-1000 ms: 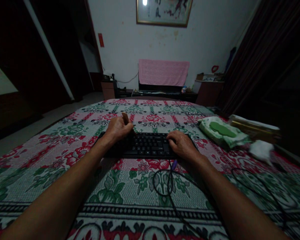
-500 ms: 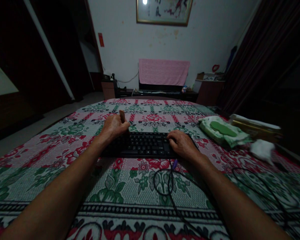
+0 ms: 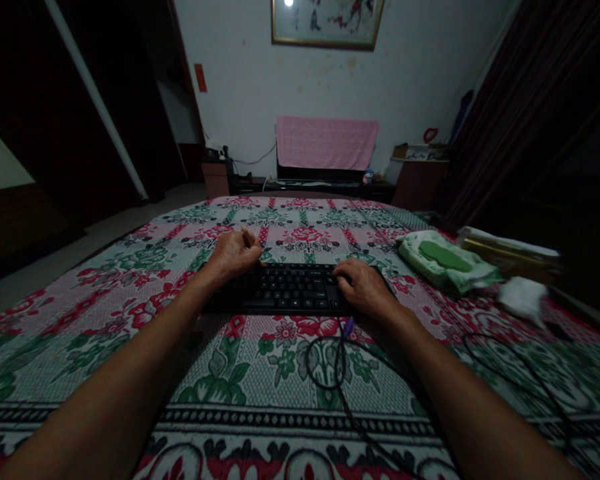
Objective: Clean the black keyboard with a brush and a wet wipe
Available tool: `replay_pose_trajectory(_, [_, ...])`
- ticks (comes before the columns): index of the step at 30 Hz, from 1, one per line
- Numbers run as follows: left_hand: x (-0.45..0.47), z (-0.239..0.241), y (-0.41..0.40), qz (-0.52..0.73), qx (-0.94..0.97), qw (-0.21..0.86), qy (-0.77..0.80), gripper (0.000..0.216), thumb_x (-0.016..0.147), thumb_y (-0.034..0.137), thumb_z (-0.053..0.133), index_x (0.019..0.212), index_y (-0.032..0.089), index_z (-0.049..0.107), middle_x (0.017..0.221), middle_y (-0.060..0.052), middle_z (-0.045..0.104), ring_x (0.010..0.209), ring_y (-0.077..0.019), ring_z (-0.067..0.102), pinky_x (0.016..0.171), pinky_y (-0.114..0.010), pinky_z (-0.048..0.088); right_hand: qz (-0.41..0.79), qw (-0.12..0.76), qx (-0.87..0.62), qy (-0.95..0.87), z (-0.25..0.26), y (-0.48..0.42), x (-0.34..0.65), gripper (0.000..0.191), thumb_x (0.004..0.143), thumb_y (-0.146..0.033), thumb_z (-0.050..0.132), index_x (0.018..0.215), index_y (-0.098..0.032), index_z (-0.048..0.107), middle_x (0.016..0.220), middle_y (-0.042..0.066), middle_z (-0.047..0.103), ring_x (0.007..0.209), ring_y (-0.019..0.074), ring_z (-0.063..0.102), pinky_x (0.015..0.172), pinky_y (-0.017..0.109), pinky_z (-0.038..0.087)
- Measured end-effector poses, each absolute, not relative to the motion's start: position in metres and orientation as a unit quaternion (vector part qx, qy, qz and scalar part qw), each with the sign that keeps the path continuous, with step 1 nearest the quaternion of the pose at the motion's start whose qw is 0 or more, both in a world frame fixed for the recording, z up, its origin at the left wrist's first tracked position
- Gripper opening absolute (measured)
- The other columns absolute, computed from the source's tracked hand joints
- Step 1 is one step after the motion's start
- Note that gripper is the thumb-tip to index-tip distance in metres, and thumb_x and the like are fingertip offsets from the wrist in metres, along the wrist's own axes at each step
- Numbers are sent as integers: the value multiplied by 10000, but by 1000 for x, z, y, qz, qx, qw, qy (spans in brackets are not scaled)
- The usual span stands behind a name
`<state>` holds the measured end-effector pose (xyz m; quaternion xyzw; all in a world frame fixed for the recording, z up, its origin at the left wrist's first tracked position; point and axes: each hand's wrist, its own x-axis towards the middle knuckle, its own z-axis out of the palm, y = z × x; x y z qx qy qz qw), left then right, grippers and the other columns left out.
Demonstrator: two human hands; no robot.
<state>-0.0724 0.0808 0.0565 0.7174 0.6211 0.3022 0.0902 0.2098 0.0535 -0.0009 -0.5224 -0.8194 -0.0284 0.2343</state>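
Note:
A black keyboard (image 3: 295,288) lies flat on the flowered tablecloth (image 3: 280,373), in the middle of the view. My left hand (image 3: 234,255) is closed over the keyboard's left part. It grips a thin brown handle (image 3: 249,235), whose top end sticks up past the fingers; the rest is mostly hidden, so its kind cannot be told. At the keyboard's right end, my right hand (image 3: 363,285) lies with curled fingers on the keys and edge, gripping it. A black cable (image 3: 341,373) with a purple plug (image 3: 349,328) loops in front of the keyboard.
A green and white wipes pack (image 3: 447,262), a gold tissue box (image 3: 510,253) and a crumpled white tissue (image 3: 523,297) are at the right. More black cable (image 3: 515,360) lies nearer. Beyond the table stands a screen draped with a pink cloth (image 3: 327,142).
My left hand has shifted slightly to the right, and the brown handle in it has tilted so less of it shows. My right hand and the keyboard stay where they were.

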Motion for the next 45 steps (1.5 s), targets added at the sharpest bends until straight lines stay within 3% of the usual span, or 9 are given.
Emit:
replay_pose_trajectory(8, [-76, 51, 84, 353, 698, 86, 617, 213, 644, 245, 457, 720, 176, 645, 668, -37, 658, 651, -186, 593, 599, -259, 402, -27, 235, -521, -820, -1, 53, 210, 188, 820, -118, 475, 898, -167, 639, 988, 76, 640, 967, 180, 567, 903, 283, 404])
replay_pose_trajectory(14, [-70, 54, 78, 343, 708, 55, 615, 177, 647, 236, 452, 656, 192, 624, 626, -33, 639, 646, -196, 588, 596, -279, 391, -25, 229, -523, -821, 1, 52, 210, 193, 825, -119, 467, 898, -172, 638, 997, 79, 639, 976, 182, 562, 909, 291, 401])
replay_pose_trajectory(20, [-66, 45, 79, 367, 714, 105, 587, 213, 651, 233, 468, 739, 181, 655, 707, -28, 676, 665, -178, 606, 613, -259, 417, -25, 226, -526, -819, 1, 52, 209, 190, 822, -118, 474, 899, -177, 637, 999, 75, 637, 978, 178, 565, 908, 287, 400])
replay_pose_trajectory(25, [-68, 39, 80, 376, 745, 39, 550, 214, 689, 233, 457, 753, 175, 653, 733, -34, 687, 681, -175, 612, 690, -270, 438, -24, 230, -525, -819, 1, 52, 209, 190, 819, -116, 476, 896, -169, 642, 980, 79, 640, 974, 181, 566, 902, 283, 403])
replay_pose_trajectory(30, [-64, 39, 78, 391, 730, 102, 550, 208, 685, 252, 482, 771, 161, 648, 730, -30, 684, 663, -168, 612, 633, -252, 440, -23, 238, -522, -819, 0, 53, 209, 192, 814, -109, 474, 891, -167, 640, 981, 78, 642, 974, 180, 567, 909, 288, 402])
replay_pose_trajectory(45, [-56, 35, 75, 405, 736, 87, 536, 225, 706, 261, 473, 759, 160, 667, 727, -31, 692, 663, -165, 620, 644, -250, 443, -22, 240, -518, -821, 0, 52, 209, 190, 817, -111, 475, 890, -172, 639, 978, 77, 642, 962, 182, 567, 901, 297, 408])
